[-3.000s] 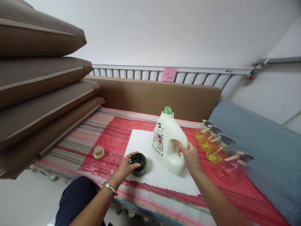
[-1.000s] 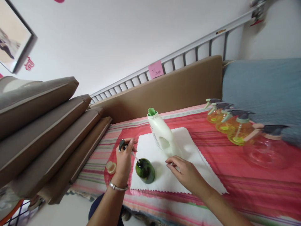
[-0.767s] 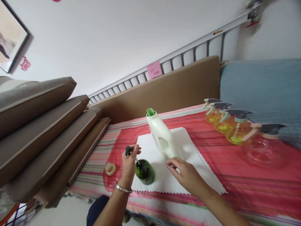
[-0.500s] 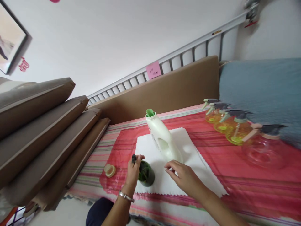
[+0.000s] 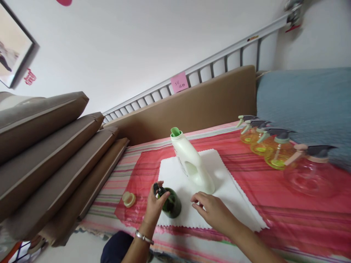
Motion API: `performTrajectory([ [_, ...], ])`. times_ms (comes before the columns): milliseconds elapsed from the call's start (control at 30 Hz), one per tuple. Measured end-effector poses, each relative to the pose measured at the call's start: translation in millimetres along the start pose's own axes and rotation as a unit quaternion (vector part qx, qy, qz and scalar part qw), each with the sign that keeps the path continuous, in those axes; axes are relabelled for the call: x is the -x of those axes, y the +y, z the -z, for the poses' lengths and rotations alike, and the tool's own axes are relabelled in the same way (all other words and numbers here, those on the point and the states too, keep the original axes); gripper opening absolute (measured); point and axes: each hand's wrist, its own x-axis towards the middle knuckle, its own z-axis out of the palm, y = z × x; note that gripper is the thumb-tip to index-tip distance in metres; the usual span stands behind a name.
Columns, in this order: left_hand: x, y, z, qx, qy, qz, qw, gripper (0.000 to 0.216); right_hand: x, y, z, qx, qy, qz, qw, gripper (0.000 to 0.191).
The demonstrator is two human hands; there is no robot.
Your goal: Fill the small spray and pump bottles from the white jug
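My left hand [image 5: 154,201], with a silver bracelet on its wrist, has its fingers around a black pump head [image 5: 161,190]. The pump head is at the rim of a dark green, see-through bottle [image 5: 173,206]; whether it is seated in the neck I cannot tell. On the white cloth [image 5: 219,168] stands a pale green-white jug [image 5: 195,166] with a handle hole and a green spout insert [image 5: 175,131] at its open mouth. My right hand [image 5: 210,209] hovers near the jug's base, fingers loosely bent and apart, holding nothing.
Left of the cloth lies a pale round cap [image 5: 128,199] on red plastic film [image 5: 139,164]. Several spray bottles, including a pink one [image 5: 308,175] and a yellow one [image 5: 276,157], stand at the right. Stacked brown cushions [image 5: 63,175] rise at the left.
My left hand has turned, showing more of the black pump head close to the green bottle. My right hand has barely shifted, slightly lower. The jug stays in place.
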Motion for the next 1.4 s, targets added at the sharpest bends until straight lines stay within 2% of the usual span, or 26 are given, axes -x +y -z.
performTrajectory([
  [167, 3, -5, 0, -0.003, -0.032, 0.031, 0.999, 0.043, 1, 2, -6, -0.005, -0.010, 0.006, 1.000, 0.015],
  [333, 4, 0, 1, 0.011, -0.092, 0.043, 0.995, 0.050, 3, 3, -8, -0.018, -0.011, 0.005, 1.000, 0.016],
  [433, 7, -1, -1, 0.000, -0.074, 0.047, 0.996, 0.061, 3, 3, -9, -0.033, -0.010, 0.004, 0.999, 0.016],
  [533, 10, -7, -5, -0.018, -0.050, 0.041, 0.998, 0.063, -1, -1, -12, -0.062, -0.002, 0.000, 0.998, 0.017],
  [667, 12, -17, -9, -0.032, -0.040, 0.028, 0.998, 0.061, -21, -19, -22, -0.096, 0.018, 0.001, 0.995, 0.031],
  [833, 12, -20, -8, -0.001, -0.060, 0.012, 0.998, 0.058, -61, -45, -45, -0.110, 0.012, 0.018, 0.994, 0.049],
  [1033, 11, -22, -9, 0.020, -0.094, -0.022, 0.995, 0.055, -75, -47, -64, -0.076, 0.023, -0.013, 0.997, 0.029],
  [1233, 9, -26, -12, 0.031, -0.082, -0.040, 0.995, 0.058, -71, -49, -63, -0.049, 0.031, -0.023, 0.998, 0.041],
  [1400, 9, -29, -11, 0.013, -0.063, -0.058, 0.996, 0.055, -72, -55, -64, -0.017, 0.049, -0.049, 0.997, 0.027],
])
